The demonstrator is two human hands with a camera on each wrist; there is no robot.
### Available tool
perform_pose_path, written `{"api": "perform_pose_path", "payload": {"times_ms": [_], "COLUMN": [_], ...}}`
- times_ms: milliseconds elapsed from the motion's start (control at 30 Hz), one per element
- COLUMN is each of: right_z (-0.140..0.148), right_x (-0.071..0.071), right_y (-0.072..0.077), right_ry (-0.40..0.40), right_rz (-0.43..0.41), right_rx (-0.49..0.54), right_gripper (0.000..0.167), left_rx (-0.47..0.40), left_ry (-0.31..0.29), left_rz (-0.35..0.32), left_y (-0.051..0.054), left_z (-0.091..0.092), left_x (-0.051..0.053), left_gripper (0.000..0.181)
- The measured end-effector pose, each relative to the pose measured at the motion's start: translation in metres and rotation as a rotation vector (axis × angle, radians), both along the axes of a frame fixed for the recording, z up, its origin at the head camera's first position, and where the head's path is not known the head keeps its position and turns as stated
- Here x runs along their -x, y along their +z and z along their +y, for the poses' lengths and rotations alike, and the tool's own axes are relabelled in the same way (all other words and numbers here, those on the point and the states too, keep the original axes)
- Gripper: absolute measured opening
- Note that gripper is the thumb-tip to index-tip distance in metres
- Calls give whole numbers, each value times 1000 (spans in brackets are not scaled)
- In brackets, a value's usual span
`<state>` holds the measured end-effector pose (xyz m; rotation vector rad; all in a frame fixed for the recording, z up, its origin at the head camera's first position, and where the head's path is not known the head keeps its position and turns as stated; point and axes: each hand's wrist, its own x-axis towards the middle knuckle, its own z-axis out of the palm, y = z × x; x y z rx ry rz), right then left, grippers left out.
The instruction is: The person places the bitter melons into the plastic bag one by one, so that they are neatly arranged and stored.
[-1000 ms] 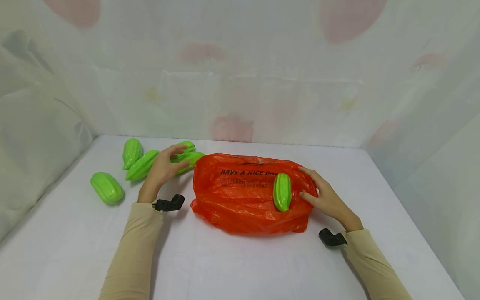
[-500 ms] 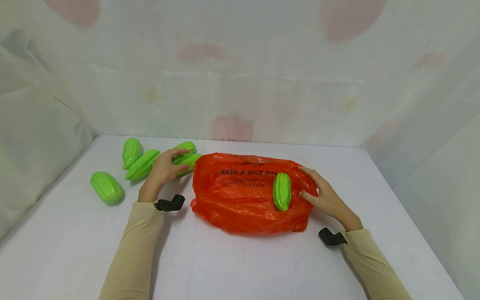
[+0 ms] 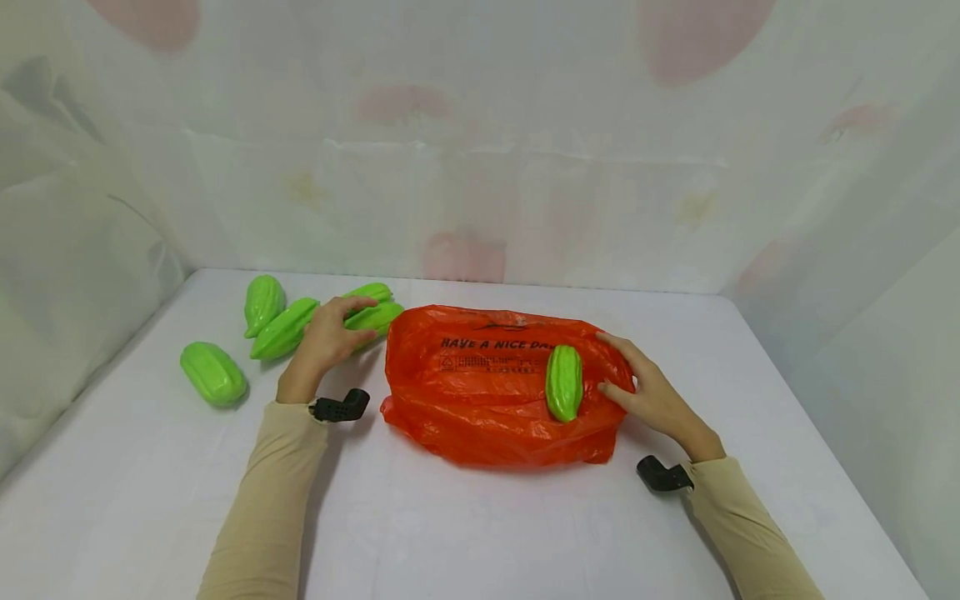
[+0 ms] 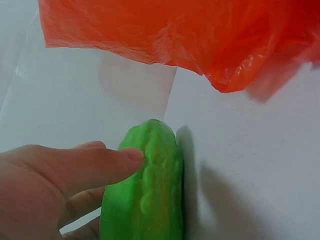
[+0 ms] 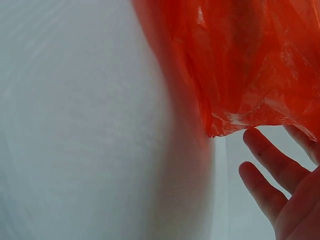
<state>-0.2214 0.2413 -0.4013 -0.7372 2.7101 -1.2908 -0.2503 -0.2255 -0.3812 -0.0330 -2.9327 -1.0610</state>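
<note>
In the head view, my left hand (image 3: 324, 340) grips a green ridged melon (image 3: 381, 318) just left of the red plastic bag (image 3: 480, 392). The left wrist view shows the thumb on top of this melon (image 4: 150, 190) and fingers along its left side. Another green melon (image 3: 371, 291) lies just behind it. My right hand (image 3: 654, 398) touches the bag's right rim, thumb and forefinger spread wide apart. Relaxed fingers of this hand (image 5: 285, 180) reach the edge of the bag (image 5: 250, 65). A single melon (image 3: 564, 384) lies on the bag's red plastic near that hand.
Three more green melons lie left of my left hand: one upright-lying at the back (image 3: 264, 305), one slanted beside the hand (image 3: 285, 330), one nearer the front (image 3: 213, 374). Pale patterned sheets hang behind and beside the white table (image 3: 480, 533).
My left hand has moved slightly, its fingers closing round the melon, which has shifted a little left from the bag. The right hand and the bag have stayed nearly still.
</note>
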Motion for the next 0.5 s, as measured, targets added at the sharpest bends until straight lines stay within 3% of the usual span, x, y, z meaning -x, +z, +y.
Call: {"api": "perform_pose_path", "payload": {"times_ms": [500], "right_z": [1], "right_x": [2], "right_y": [-2], "right_ry": [-5], "right_rz": [-3], "right_rx": [-9], "right_gripper": [67], "left_rx": [-16], "left_ry": [-54], "left_rz": [-28], "left_y": [-2], "left_z": [2], "left_x": [0], "left_gripper": [44]}}
